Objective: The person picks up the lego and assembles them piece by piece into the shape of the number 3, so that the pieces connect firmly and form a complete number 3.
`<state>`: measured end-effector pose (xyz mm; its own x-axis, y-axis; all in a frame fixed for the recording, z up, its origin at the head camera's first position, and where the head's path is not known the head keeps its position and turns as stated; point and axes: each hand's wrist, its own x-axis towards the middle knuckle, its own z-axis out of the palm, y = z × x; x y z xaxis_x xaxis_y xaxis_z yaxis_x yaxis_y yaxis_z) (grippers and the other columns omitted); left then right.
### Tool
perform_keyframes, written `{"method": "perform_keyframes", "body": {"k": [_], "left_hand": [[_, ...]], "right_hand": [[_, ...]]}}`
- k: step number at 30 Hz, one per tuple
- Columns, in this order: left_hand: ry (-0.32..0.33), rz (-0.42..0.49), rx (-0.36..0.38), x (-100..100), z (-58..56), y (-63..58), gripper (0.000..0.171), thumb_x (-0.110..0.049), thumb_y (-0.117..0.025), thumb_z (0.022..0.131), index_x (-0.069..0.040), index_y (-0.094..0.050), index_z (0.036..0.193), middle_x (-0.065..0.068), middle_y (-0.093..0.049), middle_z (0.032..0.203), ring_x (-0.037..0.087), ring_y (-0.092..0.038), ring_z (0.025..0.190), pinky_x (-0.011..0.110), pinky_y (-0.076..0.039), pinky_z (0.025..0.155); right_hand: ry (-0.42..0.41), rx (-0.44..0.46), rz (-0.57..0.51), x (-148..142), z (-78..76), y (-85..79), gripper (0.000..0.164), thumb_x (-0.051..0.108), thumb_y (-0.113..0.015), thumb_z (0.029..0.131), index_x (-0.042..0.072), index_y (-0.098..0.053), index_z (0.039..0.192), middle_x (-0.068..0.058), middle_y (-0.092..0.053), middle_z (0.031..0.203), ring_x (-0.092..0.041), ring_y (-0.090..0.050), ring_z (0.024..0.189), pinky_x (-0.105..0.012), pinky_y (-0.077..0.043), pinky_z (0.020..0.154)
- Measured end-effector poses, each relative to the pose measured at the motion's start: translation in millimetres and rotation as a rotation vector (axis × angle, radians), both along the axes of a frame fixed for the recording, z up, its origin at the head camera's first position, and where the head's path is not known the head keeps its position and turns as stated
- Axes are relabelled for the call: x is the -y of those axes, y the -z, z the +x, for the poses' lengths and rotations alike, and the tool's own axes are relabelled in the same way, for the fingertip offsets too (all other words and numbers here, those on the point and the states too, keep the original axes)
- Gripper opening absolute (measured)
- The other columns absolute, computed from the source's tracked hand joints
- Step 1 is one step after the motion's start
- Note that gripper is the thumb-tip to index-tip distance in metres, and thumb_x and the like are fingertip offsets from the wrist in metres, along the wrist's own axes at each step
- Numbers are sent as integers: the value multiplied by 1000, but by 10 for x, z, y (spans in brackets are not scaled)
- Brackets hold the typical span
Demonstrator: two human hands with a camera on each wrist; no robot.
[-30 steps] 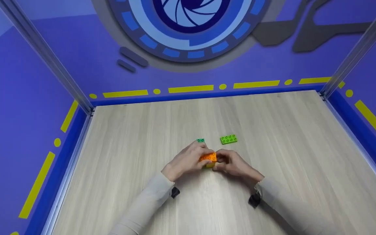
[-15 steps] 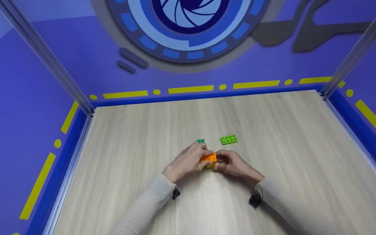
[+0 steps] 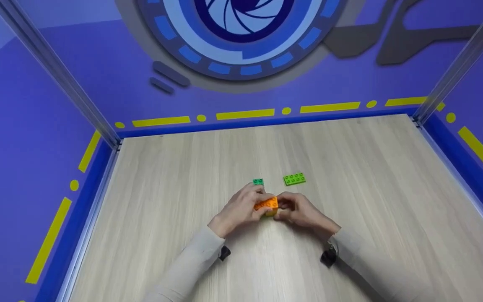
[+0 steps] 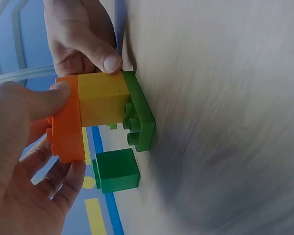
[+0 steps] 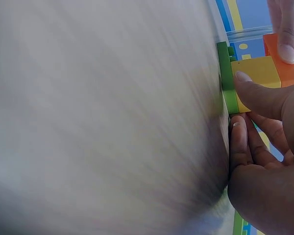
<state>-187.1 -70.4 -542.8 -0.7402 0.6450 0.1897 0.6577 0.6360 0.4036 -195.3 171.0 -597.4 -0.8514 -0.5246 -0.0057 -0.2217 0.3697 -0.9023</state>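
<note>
Currently, just below head-view centre, left hand pinches orange brick atop yellow brick and green plate. Right hand: thumb and fingers clamped on yellow brick.

Plain, pale grey-beige long sleeves are worn with small black wrist devices.

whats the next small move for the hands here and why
Probably a gentle press down on the orange brick by the left hand, while the right hand steadies the yellow brick: the seam looks closed, but firm locking can't be confirmed, and one end of orange overhangs yellow.
</note>
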Motion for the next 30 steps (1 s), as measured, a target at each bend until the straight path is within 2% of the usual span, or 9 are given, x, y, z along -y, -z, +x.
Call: {"method": "perform_keyframes", "body": {"k": [7, 12, 16, 18, 23, 27, 30], "left_hand": [[-18, 52, 100, 30, -11, -3, 35, -30, -75, 103, -15, -76, 135, 2, -73, 120, 17, -62, 106, 30, -58, 93], [-16, 88, 171, 82, -33, -31, 44, -32, -76, 102, -13, -70, 142, 5, -71, 138, 20, -64, 126, 36, -55, 110], [-33, 113, 164, 148, -74, -76, 53, -38, -76, 101, -13, -66, 146, 5, -66, 147, 23, -59, 137, 43, -45, 122], [-50, 133, 154, 183, -110, -104, 54, -42, -75, 101, -14, -66, 146, 4, -66, 146, 22, -59, 138, 43, -44, 123], [-94, 183, 132, 274, -199, -159, 50, -43, -70, 104, -14, -67, 144, 3, -68, 142, 21, -61, 134, 41, -50, 117], [-135, 207, 136, 341, -251, -169, 48, -42, -69, 105, -14, -67, 144, 4, -67, 144, 23, -60, 137, 43, -48, 118], [-158, 219, 155, 375, -279, -154, 48, -41, -69, 105, -15, -67, 145, 3, -66, 145, 23, -59, 139, 43, -47, 120]], "right_hand": [[17, 16, 4, 9, 17, -36, 36, 5, -84, 92, 6, -74, 127, -10, -77, 118, -22, -72, 106, -23, -58, 91], [40, 27, 16, 20, 39, -24, 36, 5, -84, 90, 8, -75, 125, -8, -77, 115, -20, -70, 104, -22, -57, 90], [48, 20, 5, 28, 56, -9, 37, 4, -85, 89, 5, -74, 124, -10, -76, 114, -22, -70, 103, -23, -57, 89], [55, 24, -2, 36, 64, -12, 38, 5, -86, 88, 5, -74, 124, -9, -76, 114, -22, -68, 102, -23, -56, 88], [88, 66, -5, 59, 87, -34, 44, 7, -89, 87, 6, -73, 128, -9, -75, 119, -23, -67, 104, -24, -56, 90], [85, 99, -45, 72, 95, -48, 49, 7, -88, 88, 3, -70, 134, -14, -74, 127, -27, -71, 114, -33, -60, 98], [69, 106, -81, 83, 103, -58, 50, 7, -86, 90, 3, -68, 137, -16, -73, 132, -31, -70, 122, -43, -58, 107]]}}
